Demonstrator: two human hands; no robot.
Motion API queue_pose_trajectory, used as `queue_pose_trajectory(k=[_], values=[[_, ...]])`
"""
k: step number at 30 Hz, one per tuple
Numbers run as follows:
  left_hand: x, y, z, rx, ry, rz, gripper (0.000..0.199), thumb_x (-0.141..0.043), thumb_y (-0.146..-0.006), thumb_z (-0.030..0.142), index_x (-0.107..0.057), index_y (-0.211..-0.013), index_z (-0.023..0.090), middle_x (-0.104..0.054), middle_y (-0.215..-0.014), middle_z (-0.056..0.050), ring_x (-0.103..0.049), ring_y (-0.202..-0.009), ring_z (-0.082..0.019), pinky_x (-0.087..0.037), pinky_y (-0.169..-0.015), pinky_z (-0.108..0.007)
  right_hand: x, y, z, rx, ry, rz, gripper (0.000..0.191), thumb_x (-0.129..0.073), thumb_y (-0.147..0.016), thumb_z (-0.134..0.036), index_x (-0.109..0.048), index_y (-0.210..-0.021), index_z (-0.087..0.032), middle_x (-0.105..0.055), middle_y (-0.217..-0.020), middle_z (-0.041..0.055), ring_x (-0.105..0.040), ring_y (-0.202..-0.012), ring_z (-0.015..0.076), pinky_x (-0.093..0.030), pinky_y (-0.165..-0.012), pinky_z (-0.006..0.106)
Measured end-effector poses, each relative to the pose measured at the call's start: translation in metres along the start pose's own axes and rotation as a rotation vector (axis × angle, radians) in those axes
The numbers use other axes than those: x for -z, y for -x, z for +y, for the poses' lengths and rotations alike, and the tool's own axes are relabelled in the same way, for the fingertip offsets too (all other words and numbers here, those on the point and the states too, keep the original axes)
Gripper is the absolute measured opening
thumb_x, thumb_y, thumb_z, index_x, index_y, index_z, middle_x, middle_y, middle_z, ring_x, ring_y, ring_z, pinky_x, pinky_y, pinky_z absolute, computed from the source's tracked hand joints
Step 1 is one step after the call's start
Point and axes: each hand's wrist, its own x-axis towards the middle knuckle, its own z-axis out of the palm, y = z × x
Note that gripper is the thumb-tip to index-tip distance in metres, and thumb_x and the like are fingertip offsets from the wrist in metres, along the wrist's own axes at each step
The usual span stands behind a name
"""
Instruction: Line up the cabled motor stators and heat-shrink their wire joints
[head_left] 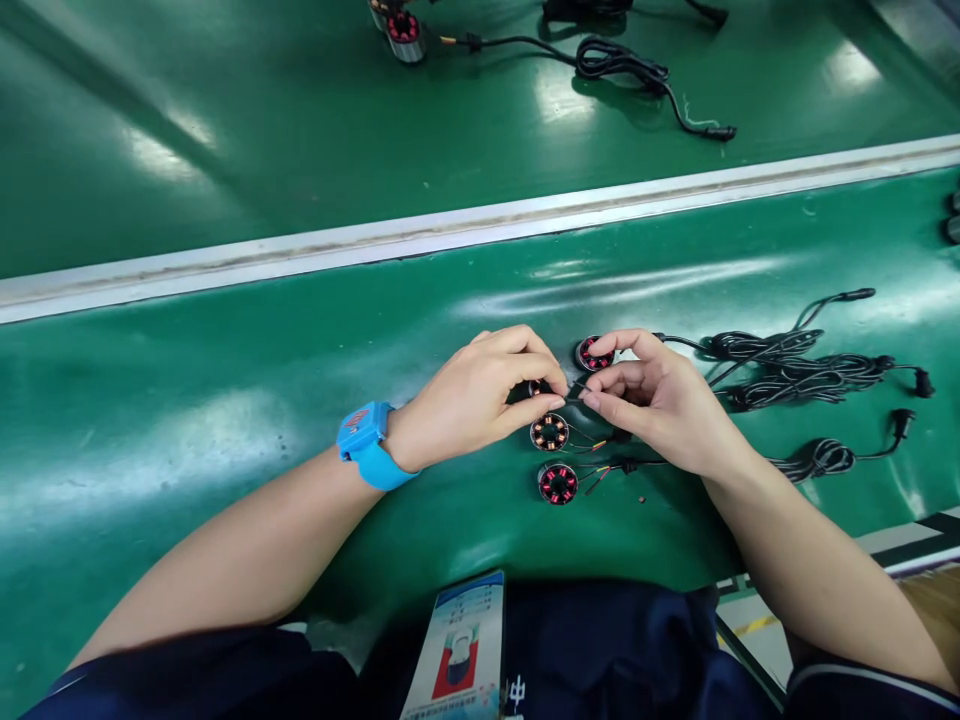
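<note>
We pinch a thin dark piece (576,391) btwn L hand (484,390) and R hand (667,402) fingertips, nr. coil units (558,484) on green bench (225,400); work looks unfinished: coloured leads (599,473) exposed, completed joins unclear.

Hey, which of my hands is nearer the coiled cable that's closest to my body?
Your right hand. It is left of and slightly beyond that coiled cable; your left hand is farther left, on the other side of the right one.

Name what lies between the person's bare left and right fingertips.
In the head view, a small, thin black piece lies between the left hand and right hand.
</note>
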Motion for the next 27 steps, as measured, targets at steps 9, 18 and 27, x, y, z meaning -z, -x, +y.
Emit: queue_pose_trajectory(k=[9, 18, 27], values=[[0.02, -0.004, 0.003, -0.039, -0.12, 0.128, 0.016, -0.06, -0.099, 0.029, -0.062, -0.112, 0.02, -0.064, -0.113, -0.004, -0.06, -0.107, -0.019, -0.047, -0.092, -0.031, 0.043, 0.016, -0.026, 0.326, 0.589, 0.319, 0.019, -0.068, -0.09, -0.028, -0.066, -0.108, -0.022, -0.071, -0.108, 0.0037, -0.069, -0.1, 0.0207, -0.055, -0.093, 0.034], [-0.013, -0.059, 0.001, -0.03, -0.17, 0.019, 0.044, -0.08, -0.08, 0.024, -0.047, -0.11, 0.021, -0.066, -0.107, -0.003, -0.064, -0.097, -0.023, -0.048, -0.082, -0.035, 0.058, -0.02, -0.02, 0.286, 0.803, 0.033, 0.034, -0.053, -0.087, -0.01, -0.068, -0.115, -0.024, -0.073, -0.108, 0.0026, -0.069, -0.1, 0.0224, -0.052, -0.089, 0.036], [0.015, -0.033, 0.007, -0.085, -0.442, 0.111, 0.033, -0.063, -0.086, 0.012, -0.045, -0.112, 0.022, -0.066, -0.11, -0.006, -0.065, -0.094, -0.023, -0.05, -0.086, -0.038, 0.04, -0.046, -0.023, 0.415, 0.677, -0.091, 0.046, -0.05, -0.071, 0.001, -0.068, -0.109, -0.017, -0.06, -0.086, 0.0005, -0.054, -0.076, 0.0119, -0.044, -0.073, 0.026]])
